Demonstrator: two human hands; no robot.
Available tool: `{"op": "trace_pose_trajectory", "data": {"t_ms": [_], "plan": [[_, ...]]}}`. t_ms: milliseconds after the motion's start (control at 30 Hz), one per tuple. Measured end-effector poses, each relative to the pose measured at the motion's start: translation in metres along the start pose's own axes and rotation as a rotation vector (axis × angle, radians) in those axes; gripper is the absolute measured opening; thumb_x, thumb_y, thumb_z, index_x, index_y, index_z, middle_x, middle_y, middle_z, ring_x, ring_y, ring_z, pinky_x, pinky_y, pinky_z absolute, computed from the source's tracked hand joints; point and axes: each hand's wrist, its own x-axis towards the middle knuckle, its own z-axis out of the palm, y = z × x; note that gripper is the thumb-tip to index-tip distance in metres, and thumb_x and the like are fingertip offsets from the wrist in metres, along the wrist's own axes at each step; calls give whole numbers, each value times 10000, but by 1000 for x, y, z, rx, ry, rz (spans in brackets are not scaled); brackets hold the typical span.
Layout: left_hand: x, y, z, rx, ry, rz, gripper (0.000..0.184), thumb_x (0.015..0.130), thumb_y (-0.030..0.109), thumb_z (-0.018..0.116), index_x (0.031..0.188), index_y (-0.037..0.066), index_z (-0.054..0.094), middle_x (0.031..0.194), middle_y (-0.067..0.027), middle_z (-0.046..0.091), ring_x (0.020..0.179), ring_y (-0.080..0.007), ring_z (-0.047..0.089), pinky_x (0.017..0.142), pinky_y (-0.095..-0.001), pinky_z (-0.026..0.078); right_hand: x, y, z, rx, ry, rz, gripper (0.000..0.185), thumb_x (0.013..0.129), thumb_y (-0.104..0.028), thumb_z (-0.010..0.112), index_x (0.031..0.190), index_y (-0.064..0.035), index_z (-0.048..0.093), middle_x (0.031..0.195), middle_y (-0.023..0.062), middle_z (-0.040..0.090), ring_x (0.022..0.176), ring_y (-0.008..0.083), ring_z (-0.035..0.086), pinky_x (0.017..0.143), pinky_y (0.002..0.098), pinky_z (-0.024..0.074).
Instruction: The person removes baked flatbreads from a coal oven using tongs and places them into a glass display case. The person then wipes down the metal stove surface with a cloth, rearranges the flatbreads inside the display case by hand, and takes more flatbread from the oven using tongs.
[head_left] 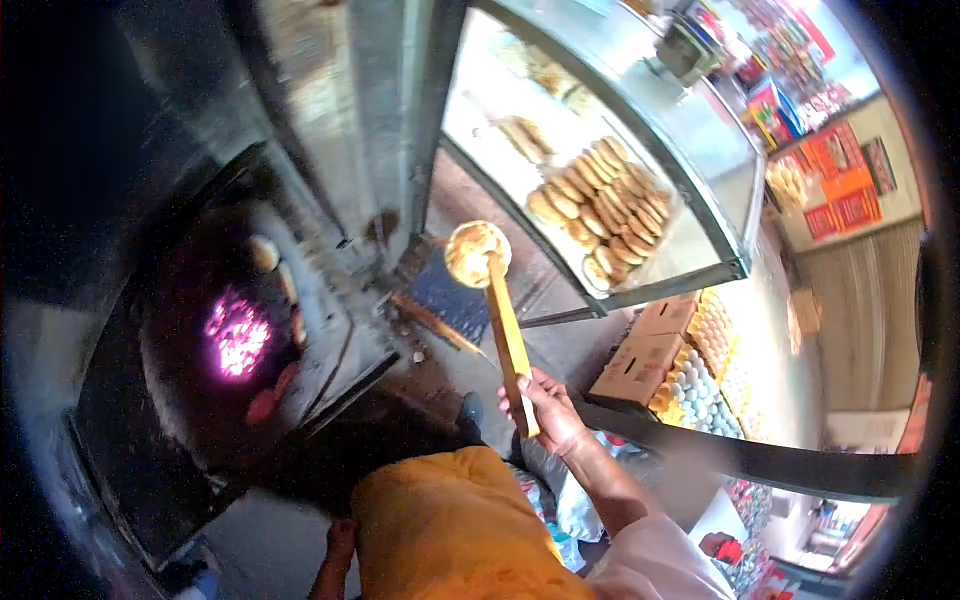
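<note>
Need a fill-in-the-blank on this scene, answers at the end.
1. The hand gripping the tool is the person's ____ one.
2. The bread is at the tool's ____ end, away from that hand.
3. In the picture, the glow lies to the tool's ____.
4. In the picture, the glass case sits ____ the eggs.

Missing words: right; far; left; above.

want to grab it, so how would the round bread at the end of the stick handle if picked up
The bread is probably stiff: its rim looks unbent beyond the stick. Its browned patches suggest a crust that may flake. Looking flat, it seems unlikely to tip.
</note>
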Motion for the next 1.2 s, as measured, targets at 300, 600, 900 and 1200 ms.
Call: {"op": "trace_pose_trajectory", "data": {"t_ms": [300, 600, 900, 1200], "plan": [[-30, 31, 85, 22, -5, -48, 287, 952, 335, 634, 1076, 78, 597, 972, -42, 631, 890, -157, 584, 760, -345, 487, 123, -125, -120, 173, 414, -242, 374, 1024, -450, 447, 1013, -97, 571, 790, 50, 621, 659, 179, 576, 592, 316, 483], [-51, 6, 86, 135, 93, -175, 264, 973, 314, 594, 1087, 77, 588, 943, -42, 645, 819, -158, 617, 698, -333, 481, 260, -237, -177, 578, 859, -391, 619, 954, -443, 611, 1331, 23, 458, 1208, 172, 592, 958, 310, 635, 846, 497, 547], [-42, -50, 44, 126, 91, -169, 257, 964, 279, 627, 1094, 61, 595, 924, -55, 651, 819, -172, 642, 675, -333, 507, 183, -115, -79, 81, 520, -323, 433, 970, -469, 566, 1076, -49, 549, 849, 99, 614, 717, 229, 599, 637, 380, 503], [2, -43, -54, 7, 72, 40, 305, 972, 327, 596, 1149, 79, 609, 968, -60, 649, 922, -204, 625, 817, -380, 499, 66, 9, 116, -527, 1, -455, 576, 949, -255, 633, 1399, 30, 416, 1005, 99, 629, 754, 130, 552, 630, 274, 426]]}}
